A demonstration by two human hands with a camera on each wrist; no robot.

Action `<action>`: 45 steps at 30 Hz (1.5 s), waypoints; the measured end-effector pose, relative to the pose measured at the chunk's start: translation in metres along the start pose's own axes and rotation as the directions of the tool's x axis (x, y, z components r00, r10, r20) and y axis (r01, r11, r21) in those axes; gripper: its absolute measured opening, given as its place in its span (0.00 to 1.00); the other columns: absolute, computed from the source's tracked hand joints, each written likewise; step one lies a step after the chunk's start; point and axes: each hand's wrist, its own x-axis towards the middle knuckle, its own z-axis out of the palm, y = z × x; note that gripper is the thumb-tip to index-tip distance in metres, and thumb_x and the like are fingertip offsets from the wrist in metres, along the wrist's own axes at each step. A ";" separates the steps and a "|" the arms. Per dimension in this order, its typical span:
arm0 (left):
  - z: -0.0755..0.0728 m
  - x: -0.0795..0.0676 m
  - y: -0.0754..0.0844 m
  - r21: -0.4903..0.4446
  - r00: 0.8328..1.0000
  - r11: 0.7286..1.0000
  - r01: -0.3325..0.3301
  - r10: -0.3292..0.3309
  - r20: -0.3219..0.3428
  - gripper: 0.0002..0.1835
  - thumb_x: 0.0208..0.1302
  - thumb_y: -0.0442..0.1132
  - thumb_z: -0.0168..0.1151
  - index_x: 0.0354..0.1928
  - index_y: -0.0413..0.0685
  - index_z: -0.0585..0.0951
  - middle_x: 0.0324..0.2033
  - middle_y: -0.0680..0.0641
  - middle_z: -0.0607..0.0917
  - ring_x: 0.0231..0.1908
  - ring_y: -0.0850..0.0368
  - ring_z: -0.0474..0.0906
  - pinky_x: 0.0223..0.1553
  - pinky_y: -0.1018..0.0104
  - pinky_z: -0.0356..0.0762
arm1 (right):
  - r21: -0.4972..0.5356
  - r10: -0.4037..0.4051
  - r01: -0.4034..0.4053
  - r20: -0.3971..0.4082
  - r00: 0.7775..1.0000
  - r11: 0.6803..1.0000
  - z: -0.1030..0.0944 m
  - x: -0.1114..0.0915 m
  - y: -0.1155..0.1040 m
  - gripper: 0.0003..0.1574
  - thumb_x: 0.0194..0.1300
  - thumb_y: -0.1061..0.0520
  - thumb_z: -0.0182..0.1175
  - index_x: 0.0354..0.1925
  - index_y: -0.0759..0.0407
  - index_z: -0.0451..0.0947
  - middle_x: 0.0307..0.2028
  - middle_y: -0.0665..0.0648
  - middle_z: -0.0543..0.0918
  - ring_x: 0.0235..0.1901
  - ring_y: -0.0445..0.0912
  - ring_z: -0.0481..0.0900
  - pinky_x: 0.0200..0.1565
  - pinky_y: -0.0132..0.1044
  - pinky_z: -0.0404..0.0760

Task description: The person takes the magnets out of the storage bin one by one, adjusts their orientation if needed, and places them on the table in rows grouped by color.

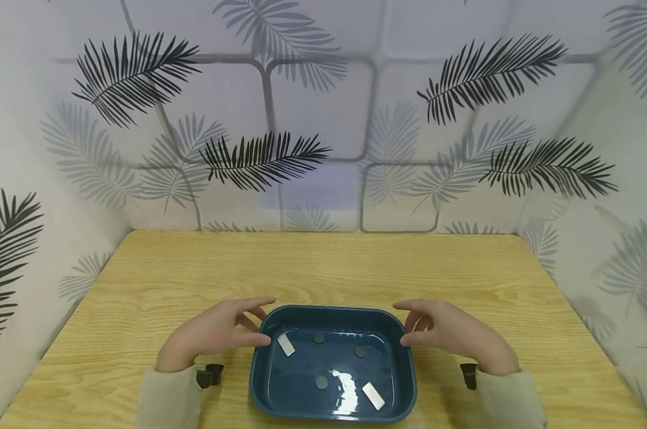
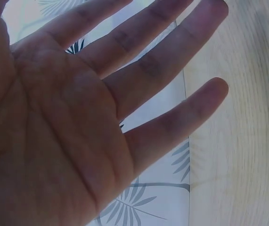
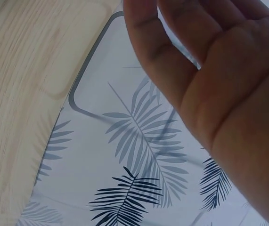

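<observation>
A dark blue rectangular tray [image 1: 331, 415] with rounded corners lies on the wooden table. Inside it are two small white rectangular pieces, one at the upper left [image 1: 286, 345] and one at the lower right [image 1: 373, 395]. Three small grey discs [image 1: 321, 383] lie flat on its bottom. My left hand [image 1: 221, 326] is beside the tray's left end, thumb tip right at the rim; the left wrist view shows its fingers spread and fairly straight. Mirroring it at the right end, my right hand [image 1: 444, 326] has its thumb tip at the rim and its fingers loosely bent.
The wood-grain table [image 1: 323, 262] reaches back to a wall covering [image 1: 323, 196] printed with leaves and grey lines. Similar covering flanks both sides. A small black fitting [image 1: 210, 375] sits by the left cuff, another [image 1: 468, 375] by the right cuff.
</observation>
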 end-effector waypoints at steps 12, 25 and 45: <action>0.000 0.001 -0.002 -0.008 0.998 0.999 -0.050 0.051 0.032 0.36 0.66 0.45 0.72 0.74 0.48 0.72 0.59 0.36 0.83 0.41 0.59 0.88 0.44 0.72 0.85 | 0.022 -0.031 0.030 0.025 0.999 0.999 0.002 -0.001 -0.006 0.37 0.65 0.52 0.72 0.69 0.59 0.75 0.36 0.46 0.88 0.37 0.37 0.82 0.40 0.29 0.82; 0.000 0.003 0.002 -0.048 0.999 0.998 -0.037 0.038 0.022 0.39 0.66 0.42 0.72 0.76 0.43 0.68 0.63 0.34 0.79 0.36 0.61 0.87 0.40 0.73 0.83 | 0.019 -0.021 0.020 0.035 0.999 1.000 0.004 0.003 -0.009 0.35 0.67 0.57 0.69 0.69 0.59 0.74 0.31 0.46 0.84 0.31 0.38 0.77 0.34 0.29 0.78; 0.002 0.005 -0.003 -0.006 0.990 0.999 -0.052 0.050 -0.130 0.32 0.68 0.43 0.70 0.72 0.45 0.74 0.63 0.36 0.80 0.38 0.63 0.84 0.37 0.71 0.82 | -0.057 -0.091 0.086 -0.099 0.991 0.995 0.010 0.012 -0.002 0.31 0.74 0.56 0.62 0.71 0.62 0.72 0.34 0.47 0.83 0.31 0.34 0.76 0.35 0.29 0.79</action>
